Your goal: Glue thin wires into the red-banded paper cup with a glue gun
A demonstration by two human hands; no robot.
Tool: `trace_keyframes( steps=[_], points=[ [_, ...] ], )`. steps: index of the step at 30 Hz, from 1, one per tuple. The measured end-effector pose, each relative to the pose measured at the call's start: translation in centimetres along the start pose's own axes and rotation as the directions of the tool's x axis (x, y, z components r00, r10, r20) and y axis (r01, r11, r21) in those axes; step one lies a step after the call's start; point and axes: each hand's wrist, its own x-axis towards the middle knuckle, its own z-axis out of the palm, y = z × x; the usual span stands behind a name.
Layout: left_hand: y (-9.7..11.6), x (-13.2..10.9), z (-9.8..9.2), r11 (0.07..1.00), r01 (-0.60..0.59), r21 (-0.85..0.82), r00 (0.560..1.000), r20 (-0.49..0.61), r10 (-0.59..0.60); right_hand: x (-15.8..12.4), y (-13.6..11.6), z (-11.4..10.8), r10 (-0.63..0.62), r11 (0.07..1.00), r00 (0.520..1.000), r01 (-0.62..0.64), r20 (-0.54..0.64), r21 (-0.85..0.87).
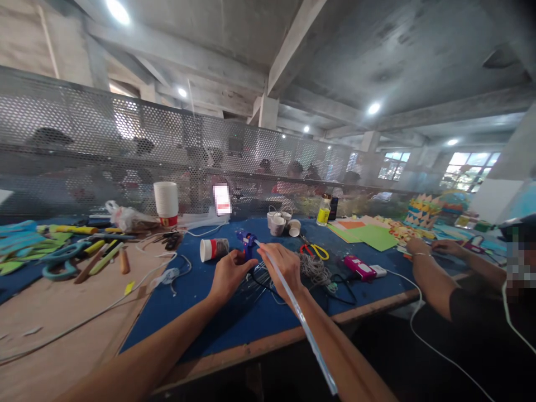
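Observation:
My left hand (228,273) is closed around the handle of a blue glue gun (247,244) that stands on the blue table cover (201,312). My right hand (283,266) pinches a long clear glue stick (299,318), whose far end points into the back of the gun. The stick runs back along my right forearm toward the camera. A tipped paper cup (213,249) lies just left of the gun.
A stack of paper cups (166,202), blue scissors (58,259), yellow-handled scissors (316,250), a tangle of twine (316,271), a pink device (360,268) and coloured paper (368,233) lie about. A co-worker's arms (431,268) rest at the right. A mesh partition (125,151) stands behind.

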Motion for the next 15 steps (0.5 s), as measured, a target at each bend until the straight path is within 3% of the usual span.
trace_keyframes(
  steps=[8,15],
  points=[
    [0.13,0.11,-0.07,1.000,-0.022,0.015,0.999,-0.024,0.022,0.36,0.14,0.21,0.079,0.992,0.997,-0.079,0.010,0.095],
    [0.36,0.23,-0.14,1.000,0.004,0.015,0.999,-0.044,-0.003,0.34,-0.11,0.62,0.283,0.943,0.959,-0.273,-0.023,0.188]
  ],
)
